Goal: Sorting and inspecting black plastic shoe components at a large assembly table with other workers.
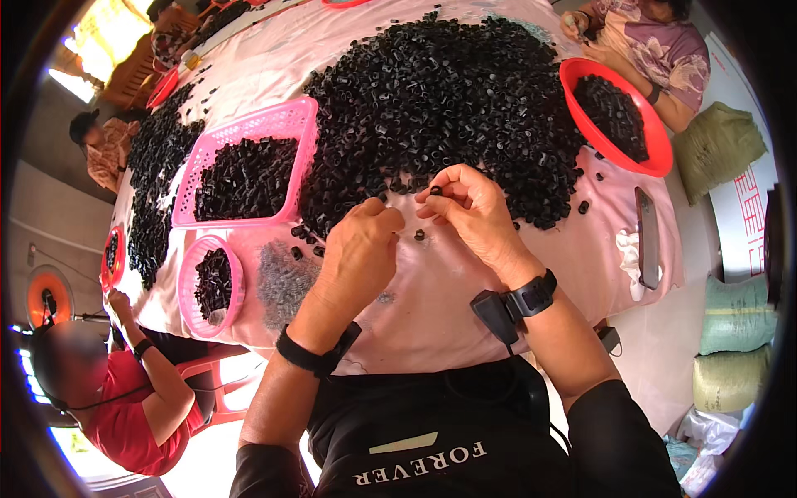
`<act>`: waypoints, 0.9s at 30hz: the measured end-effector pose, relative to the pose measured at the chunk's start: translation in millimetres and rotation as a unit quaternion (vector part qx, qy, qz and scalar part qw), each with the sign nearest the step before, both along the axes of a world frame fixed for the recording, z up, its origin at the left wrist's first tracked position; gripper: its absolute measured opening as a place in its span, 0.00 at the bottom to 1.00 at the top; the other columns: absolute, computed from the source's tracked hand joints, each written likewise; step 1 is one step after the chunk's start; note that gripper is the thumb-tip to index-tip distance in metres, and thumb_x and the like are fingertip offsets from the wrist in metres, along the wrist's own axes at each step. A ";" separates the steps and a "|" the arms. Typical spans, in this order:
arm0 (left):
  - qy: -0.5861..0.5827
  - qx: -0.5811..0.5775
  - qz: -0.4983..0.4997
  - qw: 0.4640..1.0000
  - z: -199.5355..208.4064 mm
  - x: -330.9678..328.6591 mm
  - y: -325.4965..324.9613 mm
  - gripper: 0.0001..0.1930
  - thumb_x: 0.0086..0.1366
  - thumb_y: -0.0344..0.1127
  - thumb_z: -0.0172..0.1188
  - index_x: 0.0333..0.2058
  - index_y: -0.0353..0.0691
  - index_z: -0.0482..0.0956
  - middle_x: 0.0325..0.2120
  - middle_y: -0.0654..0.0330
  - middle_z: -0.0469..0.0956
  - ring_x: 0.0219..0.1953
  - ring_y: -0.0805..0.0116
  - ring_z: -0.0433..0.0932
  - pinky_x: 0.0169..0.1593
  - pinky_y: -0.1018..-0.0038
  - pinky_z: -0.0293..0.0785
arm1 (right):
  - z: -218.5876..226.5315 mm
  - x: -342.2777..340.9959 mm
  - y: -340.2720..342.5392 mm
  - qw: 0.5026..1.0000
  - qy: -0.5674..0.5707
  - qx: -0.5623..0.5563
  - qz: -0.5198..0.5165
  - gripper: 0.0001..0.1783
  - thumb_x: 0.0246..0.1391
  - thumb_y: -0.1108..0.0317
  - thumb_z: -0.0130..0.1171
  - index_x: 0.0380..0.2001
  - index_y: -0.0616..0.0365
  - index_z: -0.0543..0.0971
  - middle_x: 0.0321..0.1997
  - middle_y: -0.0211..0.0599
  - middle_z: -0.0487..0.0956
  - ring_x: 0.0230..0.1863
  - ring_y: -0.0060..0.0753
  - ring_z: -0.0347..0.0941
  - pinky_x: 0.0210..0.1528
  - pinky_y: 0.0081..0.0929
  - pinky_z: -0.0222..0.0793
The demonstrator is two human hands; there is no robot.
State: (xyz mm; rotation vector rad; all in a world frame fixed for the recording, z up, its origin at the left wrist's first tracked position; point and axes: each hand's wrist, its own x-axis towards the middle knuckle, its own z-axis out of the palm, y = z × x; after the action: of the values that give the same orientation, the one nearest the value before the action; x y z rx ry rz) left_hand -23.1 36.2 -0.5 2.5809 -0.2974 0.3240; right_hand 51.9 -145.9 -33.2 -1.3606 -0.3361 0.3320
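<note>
- At the near edge of the pink table (465,307), your two hands meet just in front of the big pile of small black plastic pieces (440,100), which spreads away toward 12 o'clock.
- Your left hand (359,253) is curled over, knuckles up; its fingertips are tucked under and hidden, so you cannot tell whether it holds anything.
- Your right hand (469,207) pinches narrowly, thumb against forefinger, on one small black piece (436,191) at its fingertips, just at 1 o'clock from your left hand.
- One loose black piece (419,235) lies on the cloth between your hands; its shape is too small to make out.
- At 10 o'clock from your hands sits a pink rectangular basket (290,116) filled with black pieces; at 8 o'clock a round pink basket (237,282), part filled.
- A grey heap of tiny parts (282,282) lies just beside your left wrist; what they are is unclear.
- At 2 o'clock a red bowl (656,153) holds more black pieces, and another person's arm (639,83) reaches by it.
- At 7 o'clock a person in a red shirt (124,423) is cut off by the rim.
</note>
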 end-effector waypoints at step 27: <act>0.059 -0.095 0.024 0.993 13.9 -4.1 26.0 0.03 0.60 0.21 0.57 0.34 0.30 0.75 0.24 0.48 0.81 0.29 0.51 0.83 0.34 0.65 0.77 | 7.2 -5.9 -0.5 0.996 -0.013 -0.058 0.062 0.07 0.61 0.74 0.64 0.43 0.64 0.82 0.34 0.33 0.85 0.36 0.22 0.83 0.40 0.21 0.79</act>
State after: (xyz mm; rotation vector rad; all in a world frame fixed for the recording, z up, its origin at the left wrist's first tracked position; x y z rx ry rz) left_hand -27.2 62.2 13.4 2.4114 -0.1535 0.2040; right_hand 46.0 -146.5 -26.1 -1.4618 -0.4306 0.4426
